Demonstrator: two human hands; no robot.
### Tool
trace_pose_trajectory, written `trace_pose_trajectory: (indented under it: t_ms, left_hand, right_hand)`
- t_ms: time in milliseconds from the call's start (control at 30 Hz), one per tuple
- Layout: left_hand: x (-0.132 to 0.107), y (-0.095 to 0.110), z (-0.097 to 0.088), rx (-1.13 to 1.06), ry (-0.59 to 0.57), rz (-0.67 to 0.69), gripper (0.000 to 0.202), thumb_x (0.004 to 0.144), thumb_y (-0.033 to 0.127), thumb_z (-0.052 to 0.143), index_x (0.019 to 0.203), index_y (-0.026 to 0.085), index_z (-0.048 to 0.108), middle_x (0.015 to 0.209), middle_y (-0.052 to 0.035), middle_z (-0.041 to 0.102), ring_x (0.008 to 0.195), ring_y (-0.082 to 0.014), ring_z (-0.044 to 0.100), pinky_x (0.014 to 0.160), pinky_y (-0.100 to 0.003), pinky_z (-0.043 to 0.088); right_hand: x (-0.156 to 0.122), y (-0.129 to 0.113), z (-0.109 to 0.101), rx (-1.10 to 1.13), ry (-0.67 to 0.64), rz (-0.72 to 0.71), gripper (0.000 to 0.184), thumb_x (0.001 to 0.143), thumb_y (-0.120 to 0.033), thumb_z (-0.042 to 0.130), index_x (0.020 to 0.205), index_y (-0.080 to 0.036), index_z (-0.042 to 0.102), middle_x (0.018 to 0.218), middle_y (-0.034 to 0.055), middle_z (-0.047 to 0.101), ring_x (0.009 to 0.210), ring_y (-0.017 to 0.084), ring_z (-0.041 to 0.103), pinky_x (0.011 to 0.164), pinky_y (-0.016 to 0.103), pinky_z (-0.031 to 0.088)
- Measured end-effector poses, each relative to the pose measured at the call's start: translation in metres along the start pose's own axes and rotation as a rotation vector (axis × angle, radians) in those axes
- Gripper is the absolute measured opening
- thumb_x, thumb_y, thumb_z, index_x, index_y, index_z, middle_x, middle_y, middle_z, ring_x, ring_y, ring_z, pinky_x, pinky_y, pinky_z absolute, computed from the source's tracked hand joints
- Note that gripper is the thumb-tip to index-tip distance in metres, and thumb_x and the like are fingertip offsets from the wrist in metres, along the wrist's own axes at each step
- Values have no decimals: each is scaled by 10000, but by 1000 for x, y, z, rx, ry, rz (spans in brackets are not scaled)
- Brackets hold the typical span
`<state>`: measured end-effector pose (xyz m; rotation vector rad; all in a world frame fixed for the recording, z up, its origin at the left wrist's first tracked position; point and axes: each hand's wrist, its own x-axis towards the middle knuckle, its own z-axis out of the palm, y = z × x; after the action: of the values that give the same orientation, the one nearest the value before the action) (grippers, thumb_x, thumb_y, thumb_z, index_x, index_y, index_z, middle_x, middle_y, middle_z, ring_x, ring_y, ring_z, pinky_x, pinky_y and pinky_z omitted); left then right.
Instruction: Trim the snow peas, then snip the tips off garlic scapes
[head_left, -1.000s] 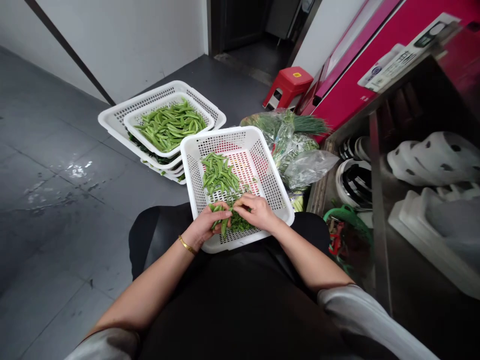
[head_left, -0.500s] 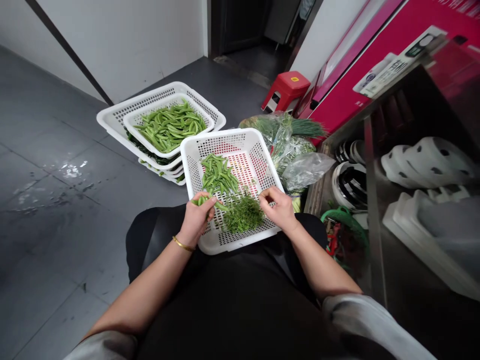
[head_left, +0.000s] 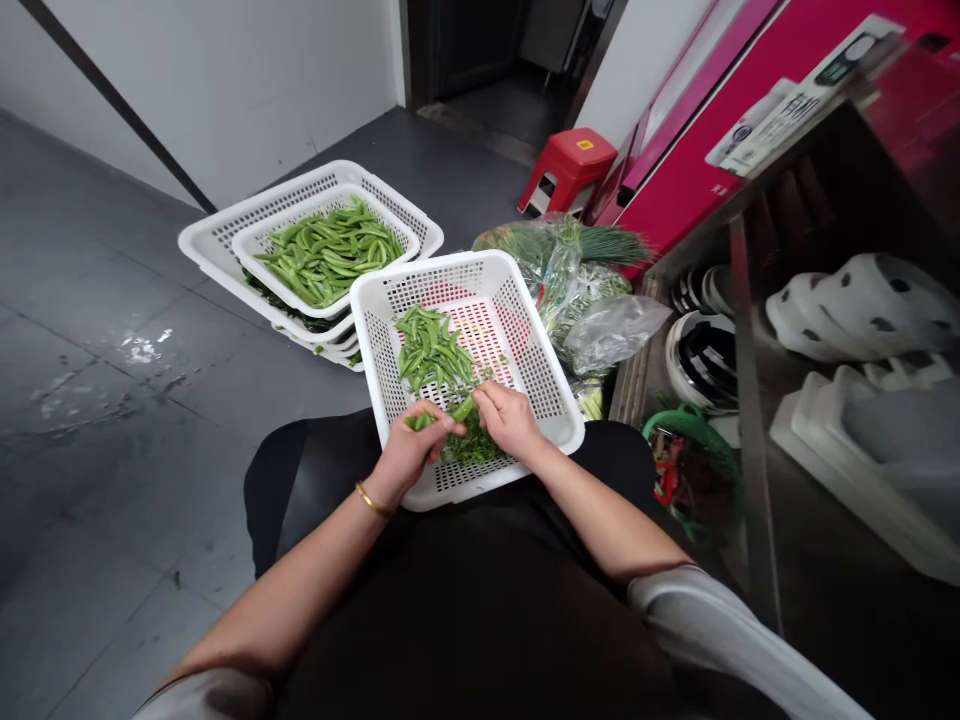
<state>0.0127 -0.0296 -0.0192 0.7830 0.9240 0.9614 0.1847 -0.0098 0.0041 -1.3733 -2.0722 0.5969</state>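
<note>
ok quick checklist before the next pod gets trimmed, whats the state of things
1. Pod gripped: ok. The left hand holds a small bunch of pea pods; the right hand pinches the end of one pod.
2. Basket steady: ok. The white basket rests on the lap, not tipping.
3. Trimmings kept apart: ok. The heap of trimmings lies at the near end, the pile of pods farther back.
4. Room in the basket: ok. Its right half is mostly bare.
5. String fully off this pod: cannot tell, fingers hide it.
6. Second basket of pods in reach: cannot tell.
</note>
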Motion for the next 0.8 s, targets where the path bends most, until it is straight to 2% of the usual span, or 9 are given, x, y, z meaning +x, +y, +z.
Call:
trace_pose_trajectory:
  t_ms: [100, 233, 300, 433, 500, 567, 633, 733, 800]
  left_hand:
    - [1, -4, -1, 151, -131, -71, 261, 670, 331, 763, 709, 169, 562, 467, 53, 542, 332, -61, 393, 331, -179, 280]
    - [5, 2, -2, 173, -102, -27, 253, 678, 332, 759, 782, 166, 599, 477, 50, 553, 345, -56, 394, 346, -175, 290]
    - [7, 9, -4, 139, -38, -2, 245, 676, 318, 759, 753, 164, 584, 552, 17, 620, 361, -54, 409, 348, -174, 288]
    - [12, 25, -16, -99, 260, 121, 231, 695, 285, 728, 715, 173, 527, 616, 14, 646, 355, -38, 379, 341, -166, 264]
    - [15, 33, -24, -208, 337, 144, 233, 688, 273, 712, 684, 175, 501, 589, 23, 619, 353, -40, 379, 333, -168, 260]
    - [16, 38, -30, -316, 309, 88, 248, 671, 267, 695, 635, 180, 466, 505, 43, 538, 357, -50, 388, 323, -165, 251]
    - [17, 39, -33, -418, 233, -4, 248, 654, 256, 681, 608, 182, 448, 462, 51, 476, 375, -61, 412, 325, -160, 258]
    - [18, 37, -32, -455, 170, -122, 174, 633, 232, 678, 742, 174, 555, 552, 14, 574, 460, -94, 521, 366, -167, 346]
    - [18, 34, -31, -417, 143, -160, 290, 627, 222, 690, 897, 169, 600, 640, -16, 637, 493, -111, 558, 405, -192, 409]
  right_hand:
    - [2, 2, 2, -56, -108, -66, 291, 955, -270, 364, 697, -203, 480, 626, -9, 507, 596, 126, 479, 609, 241, 361]
    - [1, 1, 12, -122, -221, -134, 270, 962, -290, 361, 771, -190, 524, 693, 14, 546, 647, 131, 505, 628, 241, 370]
    - [0, 2, 11, -129, -226, -145, 268, 963, -287, 358, 800, -183, 544, 722, 29, 568, 678, 139, 523, 639, 245, 379]
    - [-3, 18, -13, -55, -273, -131, 281, 960, -282, 374, 806, -177, 585, 764, 41, 607, 724, 142, 561, 683, 252, 407]
    - [-2, 30, -26, -26, -397, -125, 263, 947, -299, 418, 819, -175, 613, 769, 36, 623, 719, 136, 576, 681, 249, 417]
    - [7, 40, -30, -39, -557, -114, 231, 896, -382, 521, 869, -184, 638, 769, 25, 637, 705, 140, 585, 656, 247, 421]
    - [25, 48, -18, -131, -619, -44, 319, 835, -489, 579, 917, -189, 648, 798, 35, 655, 719, 162, 598, 642, 261, 429]
    - [63, 55, 25, -369, -447, 135, 384, 876, -503, 499, 932, -150, 639, 927, 122, 669, 825, 231, 619, 686, 322, 452]
    - [88, 59, 56, -433, -373, 182, 347, 881, -431, 514, 986, -118, 620, 1026, 179, 650, 890, 268, 620, 722, 354, 460]
